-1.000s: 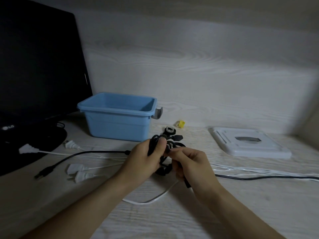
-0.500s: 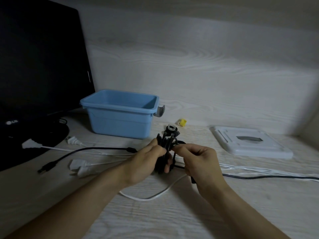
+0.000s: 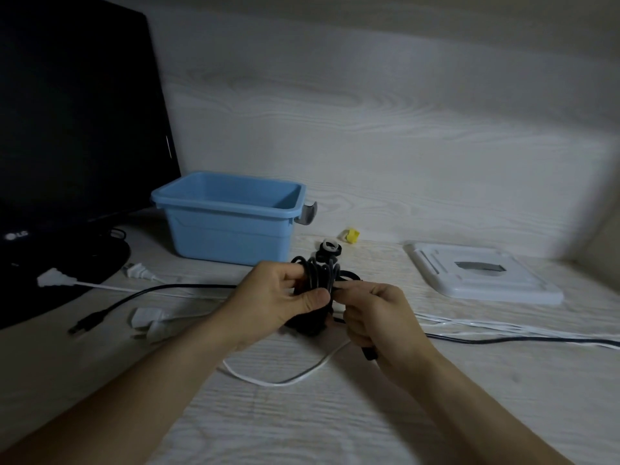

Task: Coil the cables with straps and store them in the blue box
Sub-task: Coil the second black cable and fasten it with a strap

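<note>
Head view looks down on a pale wood-grain tabletop (image 3: pixel 335 414), where the things seem laid out within easy reach of the work. Largest is the black monitor (image 3: pixel 73 112), which stands at the left edge, likely just part of the desk. The blue box (image 3: pixel 228 229) sits open toward the back edge, just behind the hands, so a finished bundle can probably go straight in; nothing shows inside it from this angle. Its white lid (image 3: pixel 483 276) lies flat near the right edge, apparently set aside to keep the box open.

Loose white cables (image 3: pixel 503 328) and a straight black cable (image 3: pixel 161 292) trail across the middle of the tabletop, seemingly waiting their turn.

Over the middle of the tabletop, the left hand (image 3: pixel 271 303) clamps thumb against fingers round a coiled black cable (image 3: pixel 318 276), which keeps the loops from springing apart. The right hand (image 3: pixel 382 317) pinches something dark at the coil's side, perhaps a strap, though that is too murky to tell. A small yellow piece (image 3: pixel 352 235) rests by the back edge.
</note>
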Demonstrator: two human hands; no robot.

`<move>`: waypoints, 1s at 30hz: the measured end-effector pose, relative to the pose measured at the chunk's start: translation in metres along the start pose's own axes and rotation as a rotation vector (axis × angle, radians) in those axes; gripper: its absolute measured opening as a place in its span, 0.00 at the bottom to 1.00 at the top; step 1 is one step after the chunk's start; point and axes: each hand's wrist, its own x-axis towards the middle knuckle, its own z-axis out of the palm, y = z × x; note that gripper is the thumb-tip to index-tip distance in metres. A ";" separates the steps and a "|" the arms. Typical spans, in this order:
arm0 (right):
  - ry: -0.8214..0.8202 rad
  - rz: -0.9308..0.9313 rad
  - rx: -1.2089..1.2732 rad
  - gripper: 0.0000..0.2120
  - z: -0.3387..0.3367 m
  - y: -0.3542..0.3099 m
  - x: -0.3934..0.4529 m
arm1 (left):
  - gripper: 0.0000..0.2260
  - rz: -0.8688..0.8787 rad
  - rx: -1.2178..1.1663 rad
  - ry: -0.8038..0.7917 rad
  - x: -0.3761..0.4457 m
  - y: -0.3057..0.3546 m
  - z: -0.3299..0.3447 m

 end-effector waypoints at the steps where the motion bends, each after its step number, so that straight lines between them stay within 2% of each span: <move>1: -0.023 0.034 0.041 0.13 0.000 0.000 0.001 | 0.19 0.000 -0.003 0.017 0.000 -0.001 0.000; 4: -0.108 0.126 0.178 0.16 -0.001 -0.001 0.002 | 0.18 -0.012 -0.018 0.067 0.003 -0.005 -0.002; 8: -0.224 0.158 0.257 0.10 -0.001 -0.003 -0.002 | 0.23 -0.039 -0.085 0.125 0.004 -0.006 -0.006; 11: -0.304 0.166 0.319 0.06 0.001 -0.001 -0.004 | 0.22 -0.062 -0.134 0.112 0.003 -0.003 -0.004; 15: -0.343 0.178 0.423 0.06 0.001 0.004 -0.003 | 0.23 -0.083 -0.131 0.121 0.001 -0.001 0.001; 19: -0.358 0.193 0.540 0.09 0.001 0.007 -0.001 | 0.25 0.042 0.078 0.177 0.002 -0.001 0.000; 22: -0.408 0.179 0.611 0.06 0.002 0.008 -0.001 | 0.22 0.233 0.444 0.269 0.000 -0.001 0.006; 26: -0.323 0.202 0.590 0.09 0.004 0.004 0.000 | 0.17 0.296 0.616 0.246 -0.001 0.003 0.007; 28: -0.269 0.188 0.523 0.13 0.004 0.003 0.001 | 0.15 0.253 0.553 0.187 -0.004 0.006 0.008; 30: -0.220 0.134 0.422 0.14 0.004 0.003 0.000 | 0.09 0.184 0.433 0.054 -0.007 0.007 0.012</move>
